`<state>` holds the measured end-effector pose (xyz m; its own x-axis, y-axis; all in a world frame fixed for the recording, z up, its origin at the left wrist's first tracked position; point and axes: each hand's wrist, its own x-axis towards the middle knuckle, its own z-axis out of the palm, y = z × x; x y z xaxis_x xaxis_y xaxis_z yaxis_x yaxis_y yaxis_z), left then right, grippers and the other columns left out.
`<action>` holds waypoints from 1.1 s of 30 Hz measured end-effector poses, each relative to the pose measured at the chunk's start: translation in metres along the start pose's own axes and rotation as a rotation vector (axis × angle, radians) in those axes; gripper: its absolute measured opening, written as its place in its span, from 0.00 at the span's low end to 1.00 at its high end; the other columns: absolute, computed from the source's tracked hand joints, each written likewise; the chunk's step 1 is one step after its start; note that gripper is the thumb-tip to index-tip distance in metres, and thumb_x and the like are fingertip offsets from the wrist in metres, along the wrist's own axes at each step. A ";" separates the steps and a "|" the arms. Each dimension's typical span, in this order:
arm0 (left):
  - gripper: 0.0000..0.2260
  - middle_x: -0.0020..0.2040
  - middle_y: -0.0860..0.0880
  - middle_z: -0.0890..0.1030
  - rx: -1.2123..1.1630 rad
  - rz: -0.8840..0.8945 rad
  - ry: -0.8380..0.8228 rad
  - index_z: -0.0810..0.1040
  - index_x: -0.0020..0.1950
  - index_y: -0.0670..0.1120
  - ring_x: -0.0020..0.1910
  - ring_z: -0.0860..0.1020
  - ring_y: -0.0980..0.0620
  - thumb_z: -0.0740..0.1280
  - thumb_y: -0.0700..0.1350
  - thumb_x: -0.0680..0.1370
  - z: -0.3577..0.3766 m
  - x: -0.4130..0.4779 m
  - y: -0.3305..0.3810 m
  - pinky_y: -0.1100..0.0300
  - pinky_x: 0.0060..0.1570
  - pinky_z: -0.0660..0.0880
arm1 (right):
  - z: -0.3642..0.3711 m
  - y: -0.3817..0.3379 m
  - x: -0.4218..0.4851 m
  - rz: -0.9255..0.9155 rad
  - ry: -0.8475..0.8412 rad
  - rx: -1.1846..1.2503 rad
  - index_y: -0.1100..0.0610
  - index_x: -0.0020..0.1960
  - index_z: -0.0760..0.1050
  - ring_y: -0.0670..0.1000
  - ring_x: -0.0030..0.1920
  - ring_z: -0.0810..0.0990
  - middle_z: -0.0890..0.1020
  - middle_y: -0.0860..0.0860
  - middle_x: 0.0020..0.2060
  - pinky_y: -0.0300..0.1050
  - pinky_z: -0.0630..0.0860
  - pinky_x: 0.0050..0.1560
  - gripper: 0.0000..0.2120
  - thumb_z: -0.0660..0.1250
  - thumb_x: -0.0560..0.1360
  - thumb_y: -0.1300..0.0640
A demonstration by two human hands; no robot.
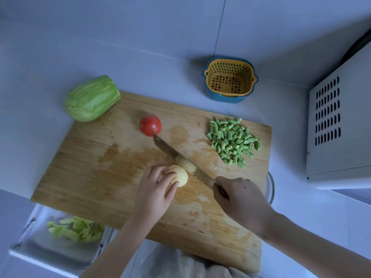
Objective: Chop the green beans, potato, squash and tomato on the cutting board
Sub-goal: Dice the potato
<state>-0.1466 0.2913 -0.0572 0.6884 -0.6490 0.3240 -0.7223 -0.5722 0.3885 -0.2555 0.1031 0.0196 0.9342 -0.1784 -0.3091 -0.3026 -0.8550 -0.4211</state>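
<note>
Hands at the near middle of the cutting board [96, 177]: left hand [154, 189] curled over the nearer piece of the potato [179, 175], fingertips and thumb pinching it down; right hand [239, 197] wrapped round the handle of the knife [176, 155], blade slanting away toward the tomato [150, 125], tip at its near side, contact not clear. Second potato piece touching the blade on its left face.

Likely step: slicing the halved potato. For a clean cut:
- Lay each piece flat side down to stop rolling.
- Tuck the left fingertips back, knuckles toward the blade.
- Draw the tip clear of the tomato before the stroke.
- Mind the wet patches on the board; probable slipping.

Elsewhere: green beans [233, 140] chopped, heaped at the far right of the board; squash [92, 98] whole and peeled, resting half on the far left corner, half on the bench [140, 67]; tomato uncut. Beyond the board, a yellow basket [229, 80]; below the near left edge, green peelings [76, 229] in a tray [50, 251].
</note>
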 end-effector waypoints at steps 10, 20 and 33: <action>0.08 0.52 0.43 0.79 -0.027 0.138 -0.031 0.82 0.50 0.41 0.53 0.73 0.46 0.72 0.37 0.71 0.017 -0.008 -0.009 0.54 0.48 0.77 | -0.001 -0.019 0.008 -0.068 -0.048 -0.172 0.53 0.38 0.64 0.45 0.21 0.59 0.61 0.44 0.21 0.40 0.56 0.23 0.11 0.55 0.79 0.56; 0.06 0.56 0.48 0.73 -0.096 0.130 -0.012 0.80 0.50 0.42 0.54 0.74 0.47 0.66 0.40 0.75 0.020 -0.007 -0.011 0.56 0.52 0.76 | -0.005 -0.022 0.017 -0.026 -0.154 -0.187 0.50 0.41 0.60 0.46 0.24 0.63 0.65 0.45 0.24 0.41 0.61 0.25 0.09 0.51 0.80 0.55; 0.11 0.53 0.46 0.79 -0.146 0.075 -0.071 0.82 0.48 0.43 0.53 0.75 0.48 0.76 0.35 0.68 0.017 -0.007 -0.010 0.54 0.49 0.78 | 0.031 -0.020 0.050 -0.072 -0.114 -0.078 0.53 0.50 0.71 0.44 0.23 0.62 0.63 0.43 0.24 0.38 0.56 0.25 0.08 0.54 0.79 0.59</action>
<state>-0.1455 0.2936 -0.0778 0.6228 -0.7237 0.2974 -0.7505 -0.4451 0.4886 -0.2088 0.1265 -0.0137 0.9240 -0.0620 -0.3773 -0.2154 -0.8997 -0.3796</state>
